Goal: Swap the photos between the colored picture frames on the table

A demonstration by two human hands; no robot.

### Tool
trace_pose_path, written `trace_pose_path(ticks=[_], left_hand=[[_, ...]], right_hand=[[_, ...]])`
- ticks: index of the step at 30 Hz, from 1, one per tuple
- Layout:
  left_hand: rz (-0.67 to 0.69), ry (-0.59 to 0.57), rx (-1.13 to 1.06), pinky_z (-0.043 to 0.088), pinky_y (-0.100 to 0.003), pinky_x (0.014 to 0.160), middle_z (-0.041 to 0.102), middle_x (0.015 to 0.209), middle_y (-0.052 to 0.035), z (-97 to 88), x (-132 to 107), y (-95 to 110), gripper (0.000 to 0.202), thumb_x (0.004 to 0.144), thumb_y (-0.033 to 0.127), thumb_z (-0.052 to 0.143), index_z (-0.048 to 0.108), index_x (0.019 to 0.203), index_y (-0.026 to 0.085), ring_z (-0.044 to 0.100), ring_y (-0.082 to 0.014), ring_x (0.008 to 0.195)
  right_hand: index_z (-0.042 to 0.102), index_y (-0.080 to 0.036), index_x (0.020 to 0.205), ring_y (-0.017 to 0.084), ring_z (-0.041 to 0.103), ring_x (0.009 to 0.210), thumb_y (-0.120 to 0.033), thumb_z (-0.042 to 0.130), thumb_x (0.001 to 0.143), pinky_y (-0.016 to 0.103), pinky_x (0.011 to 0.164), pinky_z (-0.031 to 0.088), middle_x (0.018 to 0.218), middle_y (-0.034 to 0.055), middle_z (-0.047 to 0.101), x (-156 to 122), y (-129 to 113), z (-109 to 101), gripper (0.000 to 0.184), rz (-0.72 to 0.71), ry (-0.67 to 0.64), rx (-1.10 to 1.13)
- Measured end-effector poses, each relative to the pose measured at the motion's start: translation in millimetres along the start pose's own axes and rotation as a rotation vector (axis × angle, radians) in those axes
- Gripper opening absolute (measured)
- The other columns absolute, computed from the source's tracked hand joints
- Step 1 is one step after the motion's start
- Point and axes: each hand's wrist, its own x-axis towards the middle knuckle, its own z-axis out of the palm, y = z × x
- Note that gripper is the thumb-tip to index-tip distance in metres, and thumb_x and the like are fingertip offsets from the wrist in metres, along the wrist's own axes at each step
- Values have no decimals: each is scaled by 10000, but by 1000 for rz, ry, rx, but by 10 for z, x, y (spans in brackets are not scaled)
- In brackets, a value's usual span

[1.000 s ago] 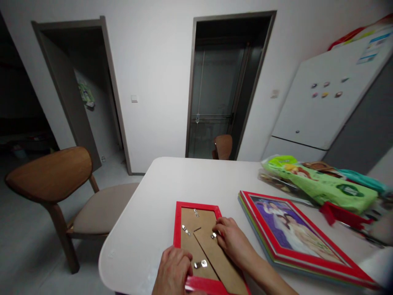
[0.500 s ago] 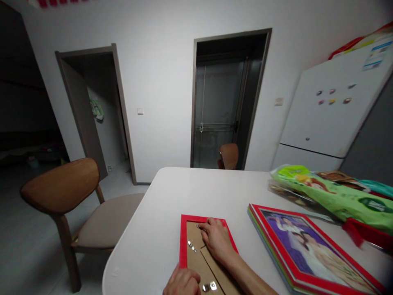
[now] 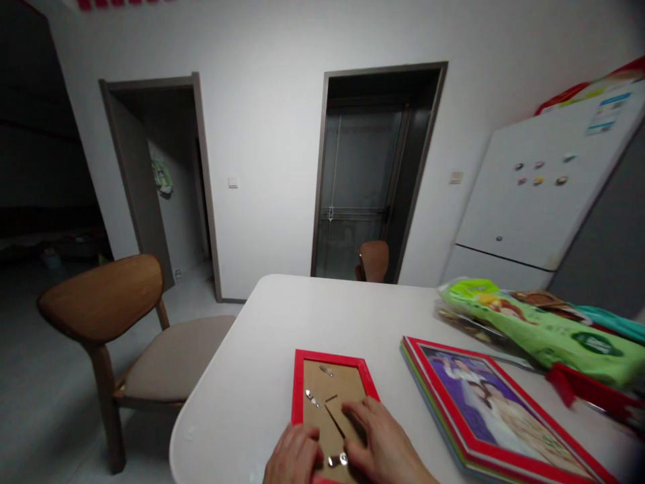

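Note:
A red picture frame [image 3: 299,383] lies face down on the white table, its brown backing board [image 3: 345,380] showing. Metal turn clips sit along the board's edges, one of them a small clip [image 3: 312,398] at the left. My left hand [image 3: 293,457] is curled over the frame's lower left edge, gripping it. Over the lower right of the board is my right hand [image 3: 385,440], thumb and fingers apart. Its thumb is close to the lower metal clip [image 3: 337,460]; whether they touch I cannot tell. The right hand hides the frame's lower right side.
To the right lies a stack of frames, topped by a red-framed wedding photo [image 3: 496,403]. Behind it are a green package [image 3: 549,329] and a red object [image 3: 589,390]. A wooden chair [image 3: 111,296] stands left of the table [image 3: 322,309], and a fridge [image 3: 534,168] at the back right.
My right hand has moved down the backing from the upper clip towards the lower one, and its fingers have spread. My left hand stays at the frame's left edge. The view has shifted slightly.

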Motion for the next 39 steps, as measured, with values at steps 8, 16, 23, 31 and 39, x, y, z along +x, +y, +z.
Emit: trace_pose_path(ticks=[8,16,23,31,39], left_hand=[[-507,196,-863,435,-332,787,593,1003,-110,-284,317,318,480,700,336,554,352,1103,173,573,-217,890],[-737,219,-1044,474,-303,618,661,759,-10,-756,313,89,343,623,396,606,502,870,182,626,-197,680],[-810,129,-639,465,-288,622,650,659,19,-1158,78,-392,254,661,354,525,529,846,181,623,-196,660],[-493,285,134,374,-412,868,500,1102,-116,-950,43,-236,428,695,262,450,420,1097,118,482,-249,1022],[14,-7,-78,335,-462,926,378,1256,-146,-134,426,1004,629,613,198,579,341,1193,142,350,-293,1142]], right_hand=[[588,-207,939,193,493,860,-212,501,606,276,766,373,872,60,542,11,-369,-346,345,-59,98,25],[497,-178,1088,205,509,917,-351,423,733,298,818,376,999,98,545,-41,-123,-335,401,-11,154,52],[458,-90,1119,224,554,902,-181,410,652,296,789,382,1024,143,586,-15,419,-122,478,177,109,-30],[239,-96,1257,182,619,609,-209,363,643,273,537,444,784,74,663,-60,276,-351,637,420,-33,897],[81,-213,1309,124,542,457,-250,533,639,239,495,419,546,-56,584,-177,-166,-569,808,383,14,1256]])
